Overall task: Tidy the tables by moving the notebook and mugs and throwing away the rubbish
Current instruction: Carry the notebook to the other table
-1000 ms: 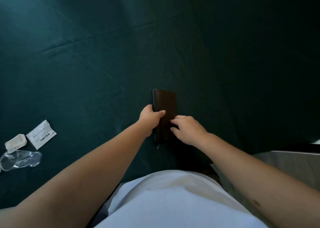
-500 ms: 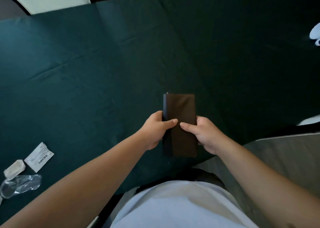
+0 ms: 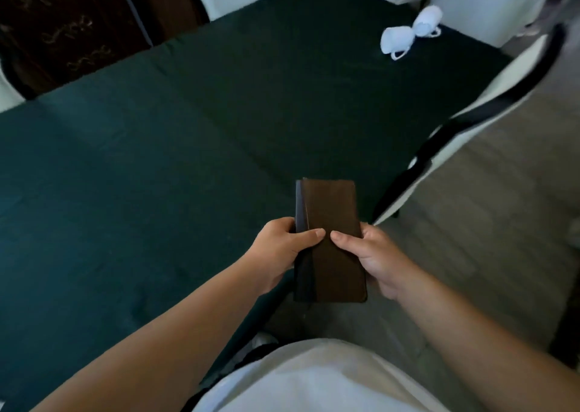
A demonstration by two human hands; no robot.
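We hold the brown notebook (image 3: 331, 242) in both hands, lifted off the green-clothed table (image 3: 141, 176) over its near edge, close to the near right corner. Our left hand (image 3: 282, 251) clasps the spine side, thumb pressed on the cover; our right hand (image 3: 373, 259) grips the opposite edge the same way. Two white mugs (image 3: 408, 33), blurred and seemingly tipped on their sides, sit near the far right corner. A white chair (image 3: 464, 123) stands along the right edge.
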